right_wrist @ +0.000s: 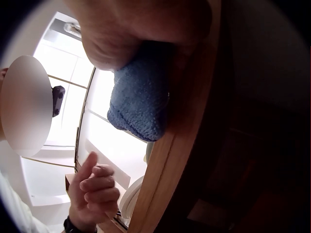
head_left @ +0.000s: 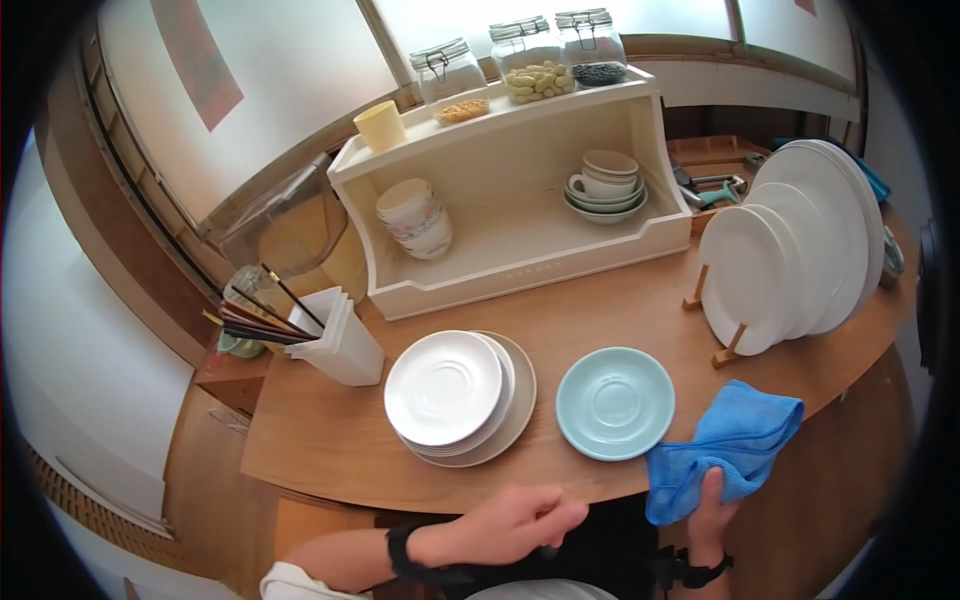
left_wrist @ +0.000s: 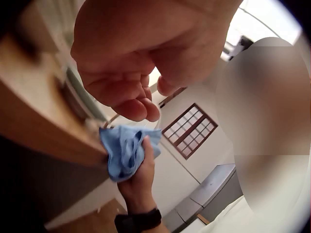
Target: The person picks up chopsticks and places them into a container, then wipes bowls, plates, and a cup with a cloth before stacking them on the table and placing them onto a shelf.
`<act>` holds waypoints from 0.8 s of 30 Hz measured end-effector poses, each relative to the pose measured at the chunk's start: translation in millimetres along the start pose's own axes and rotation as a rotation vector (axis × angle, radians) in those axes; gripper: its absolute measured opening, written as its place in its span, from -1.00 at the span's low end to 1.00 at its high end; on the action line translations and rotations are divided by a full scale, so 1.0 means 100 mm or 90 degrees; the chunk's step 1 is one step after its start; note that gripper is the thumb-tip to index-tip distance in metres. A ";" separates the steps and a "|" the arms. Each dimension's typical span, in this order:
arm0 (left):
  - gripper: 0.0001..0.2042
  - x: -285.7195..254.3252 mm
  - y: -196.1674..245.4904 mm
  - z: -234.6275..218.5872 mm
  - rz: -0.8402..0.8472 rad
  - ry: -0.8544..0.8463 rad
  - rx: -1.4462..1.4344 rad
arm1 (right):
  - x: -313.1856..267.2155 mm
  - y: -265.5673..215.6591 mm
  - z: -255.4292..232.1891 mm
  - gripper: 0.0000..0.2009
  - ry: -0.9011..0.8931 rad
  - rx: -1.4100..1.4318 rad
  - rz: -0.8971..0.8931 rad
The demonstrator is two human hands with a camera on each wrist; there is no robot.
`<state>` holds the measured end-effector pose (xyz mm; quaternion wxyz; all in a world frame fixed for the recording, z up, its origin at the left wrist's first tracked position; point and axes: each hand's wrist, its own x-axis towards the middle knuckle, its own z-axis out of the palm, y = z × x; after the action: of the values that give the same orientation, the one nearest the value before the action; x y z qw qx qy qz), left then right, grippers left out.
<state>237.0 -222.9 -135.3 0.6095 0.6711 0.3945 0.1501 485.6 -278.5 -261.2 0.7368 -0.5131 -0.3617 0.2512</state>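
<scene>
My right hand (head_left: 712,500) grips a blue cloth (head_left: 735,440) at the counter's front edge; the cloth drapes onto the wooden counter (head_left: 330,440). The same cloth (left_wrist: 124,150) shows in the left wrist view and, bunched under my palm, as a blue cloth (right_wrist: 141,97) in the right wrist view. My left hand (head_left: 520,522) hovers below the counter edge with fingers loosely curled and holds nothing. A pale blue saucer (head_left: 615,402) lies just left of the cloth. A stack of white plates (head_left: 455,392) sits further left.
A white shelf unit (head_left: 500,200) holds stacked bowls (head_left: 415,218), cups and saucers (head_left: 606,186), with jars (head_left: 540,60) on top. A rack of upright white plates (head_left: 790,245) stands at the right. A chopstick holder (head_left: 260,315) and white box (head_left: 340,340) stand at the left.
</scene>
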 end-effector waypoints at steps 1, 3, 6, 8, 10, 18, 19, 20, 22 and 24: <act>-0.77 -0.17 0.08 -0.06 0.108 0.031 0.105 | -0.02 0.00 0.01 -0.51 0.001 0.007 0.005; -0.87 -0.39 0.10 -0.25 0.327 0.248 0.319 | 0.00 0.05 -0.02 -0.50 -0.008 0.009 0.005; -0.84 -0.55 -0.24 -0.74 0.306 0.604 0.247 | -0.01 0.08 -0.02 -0.48 0.016 -0.015 0.005; -0.77 -0.51 -0.40 -1.10 0.238 0.687 0.188 | -0.01 0.10 -0.04 -0.47 0.017 -0.009 0.016; -0.72 -0.46 -0.40 -1.29 0.228 0.695 0.137 | 0.00 0.12 -0.06 -0.47 0.018 -0.003 0.024; -0.62 -0.31 -0.49 -1.63 0.020 0.515 0.004 | -0.12 -0.03 -0.14 -0.50 -0.032 0.041 -0.036; -0.62 -0.30 -0.51 -1.66 0.025 0.518 0.000 | -0.15 0.00 -0.22 -0.50 -0.036 0.039 -0.042; -0.68 -0.29 -0.54 -1.69 0.023 0.504 -0.029 | -0.17 0.03 -0.33 -0.43 -0.067 0.013 -0.020; -0.75 -0.29 -0.53 -1.69 0.024 0.493 -0.064 | -0.23 -0.01 -0.31 -0.38 -0.071 -0.006 -0.026; -0.74 -0.33 -0.40 -1.63 0.002 0.472 -0.073 | -0.20 -0.08 -0.15 -0.38 -0.105 -0.005 -0.025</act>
<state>90.3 -134.4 -129.3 0.4617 0.5368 0.5783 0.4053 485.3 -305.1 -262.1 0.7072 -0.4862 -0.4325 0.2765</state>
